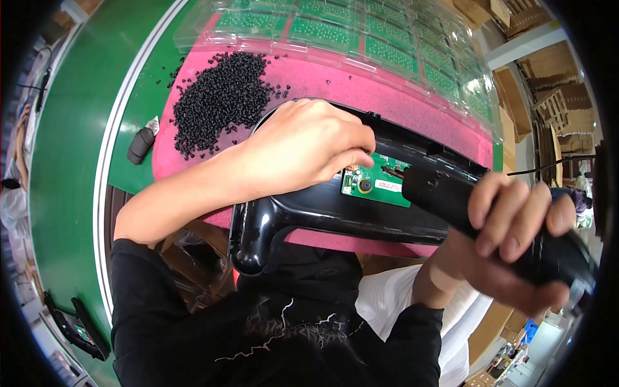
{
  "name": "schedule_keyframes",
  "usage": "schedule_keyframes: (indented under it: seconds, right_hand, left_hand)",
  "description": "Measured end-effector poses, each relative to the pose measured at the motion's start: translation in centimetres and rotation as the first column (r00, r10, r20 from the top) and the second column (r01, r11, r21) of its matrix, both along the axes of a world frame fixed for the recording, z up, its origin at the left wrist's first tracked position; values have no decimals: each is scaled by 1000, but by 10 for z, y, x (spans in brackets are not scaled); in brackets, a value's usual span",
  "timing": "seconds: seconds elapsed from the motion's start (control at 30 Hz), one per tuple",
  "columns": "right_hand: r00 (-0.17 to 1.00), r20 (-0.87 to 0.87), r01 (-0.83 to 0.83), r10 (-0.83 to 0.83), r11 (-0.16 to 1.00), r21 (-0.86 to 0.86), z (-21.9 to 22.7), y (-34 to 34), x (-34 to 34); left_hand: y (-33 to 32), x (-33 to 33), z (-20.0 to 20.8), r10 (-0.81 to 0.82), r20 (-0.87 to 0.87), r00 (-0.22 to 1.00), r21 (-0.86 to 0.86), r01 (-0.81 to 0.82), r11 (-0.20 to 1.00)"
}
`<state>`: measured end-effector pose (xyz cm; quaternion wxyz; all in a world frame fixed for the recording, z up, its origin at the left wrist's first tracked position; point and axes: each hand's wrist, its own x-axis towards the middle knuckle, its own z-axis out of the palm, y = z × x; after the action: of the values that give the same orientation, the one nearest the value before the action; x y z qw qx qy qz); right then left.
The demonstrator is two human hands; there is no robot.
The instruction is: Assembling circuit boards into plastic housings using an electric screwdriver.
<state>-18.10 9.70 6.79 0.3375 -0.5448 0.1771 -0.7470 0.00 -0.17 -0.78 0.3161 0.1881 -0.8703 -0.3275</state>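
Observation:
My right hand (516, 226) is wrapped round a black power screwdriver (445, 193), blurred at its back end. The screwdriver's narrow tip points left, over a green circuit board (367, 184) with a white label and a round black part. The board lies in a long glossy black plastic housing (309, 216), whose rounded leg sticks out toward me at the left. My left hand (316, 145) rests over the housing's left part, fingers curled, thumb and forefinger together at the board's far edge. Whatever is between those fingertips is hidden.
A heap of small black screws (219, 100) lies on the pink mat (174, 151), left of the housing. Clear plastic trays (354, 32) with green boards stand behind. A small dark object (140, 145) sits on the green table (71, 168); another black housing (77, 326) is at lower left.

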Motion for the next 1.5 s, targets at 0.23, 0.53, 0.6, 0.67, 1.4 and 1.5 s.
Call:
schedule_keyframes:
  seconds: [0.23,0.53,0.6,0.67,1.4,1.5]
  right_hand:
    - [990,-38,-123,133,974,192,-29,-30,-8]
    - [992,-106,-34,69,953,302,-32,-45,8]
    - [986,-108,-83,125,941,329,-31,-52,11]
    - [980,-151,-70,129,935,348,-32,-55,11]
    - [994,1,-106,106,989,99,-5,-11,10]
    - [987,-17,-153,159,970,188,-9,-9,5]
  left_hand:
    - [3,4,9,219,29,975,-72,-216,974]
    - [6,8,5,261,57,964,-48,-258,965]
    - [4,9,3,239,106,965,-73,-232,970]
    - [3,10,0,216,86,973,-70,-210,975]
    - [-5,7,-3,-200,-87,976,97,208,973]
    - [-5,5,-7,-303,-41,952,100,305,947]
